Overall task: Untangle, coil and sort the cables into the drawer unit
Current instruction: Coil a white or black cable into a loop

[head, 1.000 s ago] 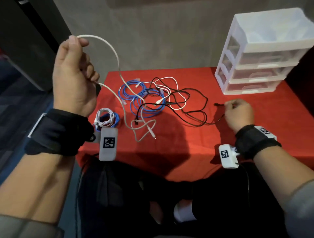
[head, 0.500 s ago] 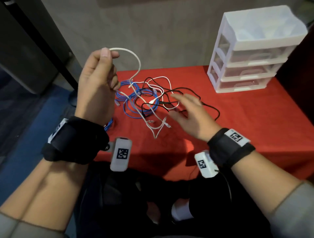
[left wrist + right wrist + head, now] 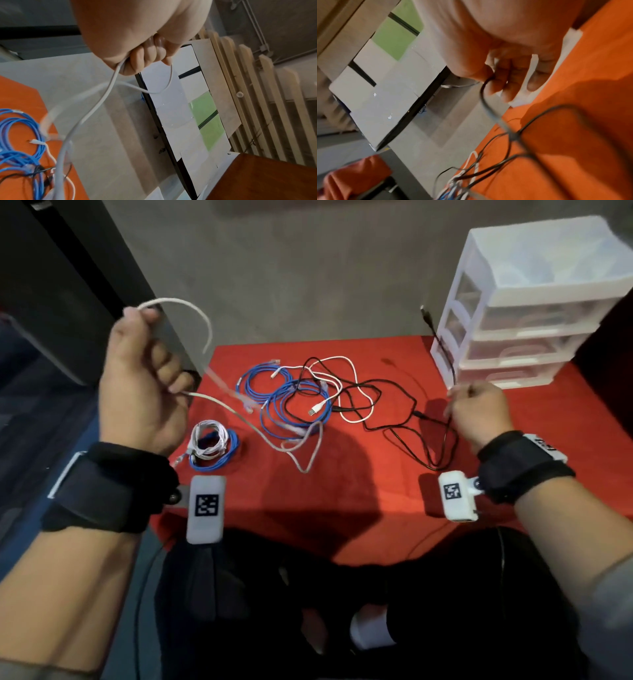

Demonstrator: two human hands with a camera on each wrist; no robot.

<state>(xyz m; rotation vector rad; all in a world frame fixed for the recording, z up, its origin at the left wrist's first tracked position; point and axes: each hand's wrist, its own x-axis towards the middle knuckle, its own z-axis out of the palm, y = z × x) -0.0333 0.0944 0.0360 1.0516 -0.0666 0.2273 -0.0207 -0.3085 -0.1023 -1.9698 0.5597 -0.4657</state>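
Observation:
My left hand (image 3: pixel 144 381) is raised off the table's left edge and grips a grey-white cable (image 3: pixel 202 320), (image 3: pixel 109 88), which loops over the fist and trails down to the red table (image 3: pixel 342 508). My right hand (image 3: pixel 476 409), (image 3: pixel 503 75) pinches a thin black cable (image 3: pixel 442 344), (image 3: pixel 483 97) near the drawer unit (image 3: pixel 534 299); the plug end sticks up above the fist. Between the hands lies a tangle of blue cable (image 3: pixel 291 402), white cable (image 3: pixel 346 388) and more black cable.
A coiled bundle of white and blue cable (image 3: pixel 214 443) lies at the table's front left. The white three-drawer unit stands at the back right corner, drawers closed. A dark cabinet (image 3: pixel 51 285) stands left of the table. My legs are below the front edge.
My right hand moved from the middle of the tangle to the right and took hold of the black cable, lifting its plug end. The left hand stays raised with the grey-white cable.

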